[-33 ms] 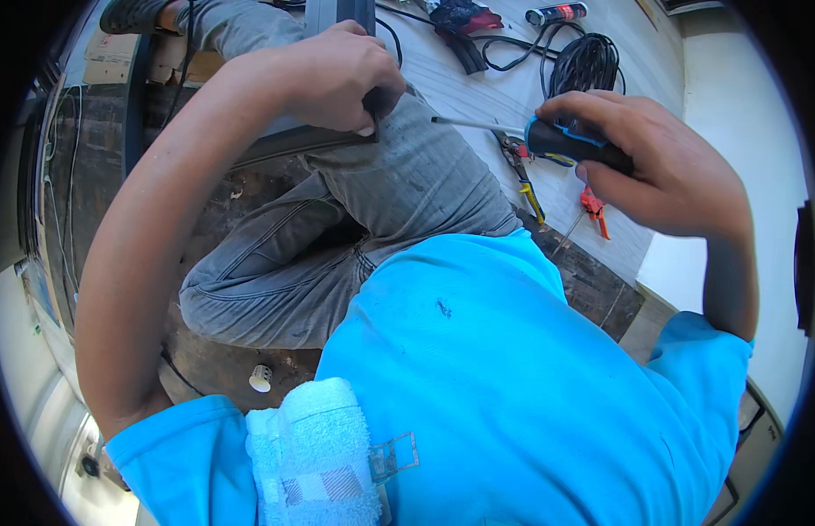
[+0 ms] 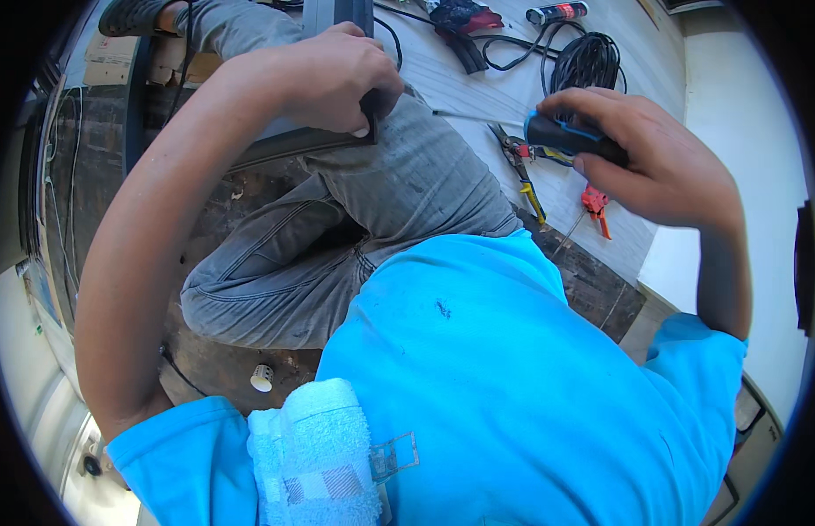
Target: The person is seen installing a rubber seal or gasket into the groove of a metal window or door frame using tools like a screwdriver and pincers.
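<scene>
My left hand (image 2: pixel 341 81) is closed around the corner of a dark grey metal frame (image 2: pixel 293 142) that lies across my leg. Its fingers curl over the edge, and part of the corner is hidden beneath them. Over to the right, my right hand (image 2: pixel 661 162) grips a screwdriver (image 2: pixel 572 140) by its black and blue handle. The thin shaft points left toward the frame, with its tip apart from it. Snips with yellow and blue grips (image 2: pixel 528 186) lie on the pale surface below the screwdriver, beside a red and orange hand tool (image 2: pixel 595 202).
A coil of black cable (image 2: pixel 586 63) sits at the far right, near a dark tube with a red label (image 2: pixel 556 13). A black and red bundle (image 2: pixel 464 17) is at the back. On the stained dark floor is a small paper cup (image 2: pixel 262 378). A light blue towel (image 2: pixel 320 438) hangs against my shirt.
My right hand has shifted slightly up and left with the screwdriver, whose shaft now tilts a little differently. The left hand keeps its grip on the frame.
</scene>
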Available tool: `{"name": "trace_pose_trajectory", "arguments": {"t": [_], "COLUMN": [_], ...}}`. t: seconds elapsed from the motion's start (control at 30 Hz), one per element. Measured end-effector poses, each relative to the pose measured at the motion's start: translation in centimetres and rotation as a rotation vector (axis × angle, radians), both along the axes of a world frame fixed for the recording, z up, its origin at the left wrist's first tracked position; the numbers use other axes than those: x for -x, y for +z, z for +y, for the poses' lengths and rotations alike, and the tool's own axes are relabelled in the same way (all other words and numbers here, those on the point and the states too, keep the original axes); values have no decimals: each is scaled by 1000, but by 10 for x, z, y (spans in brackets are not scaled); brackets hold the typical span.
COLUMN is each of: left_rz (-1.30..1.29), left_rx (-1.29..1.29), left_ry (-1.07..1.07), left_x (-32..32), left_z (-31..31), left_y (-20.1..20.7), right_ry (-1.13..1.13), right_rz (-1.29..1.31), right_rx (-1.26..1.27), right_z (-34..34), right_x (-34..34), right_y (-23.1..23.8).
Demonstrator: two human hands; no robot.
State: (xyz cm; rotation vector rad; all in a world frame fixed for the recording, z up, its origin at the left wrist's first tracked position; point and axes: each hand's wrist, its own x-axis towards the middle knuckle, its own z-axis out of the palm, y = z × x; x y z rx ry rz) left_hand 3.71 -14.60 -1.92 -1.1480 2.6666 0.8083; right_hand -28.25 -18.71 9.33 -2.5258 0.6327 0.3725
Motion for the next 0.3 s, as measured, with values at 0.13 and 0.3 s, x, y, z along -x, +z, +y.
{"name": "trace_pose_trajectory", "arguments": {"t": [0.13,0.3], "left_rz": [-7,-2], "left_rx": [-109,47], "left_ry": [5,-17], "left_x": [-1,6], "left_z": [-3,2], "left_y": [5,5], "right_ry": [-294,-476], "right_rz": [61,-130], "right_rx": [-117,-207], "right_z": [-11,-9], "right_x": [13,46], "right_y": [-53,-152]}}
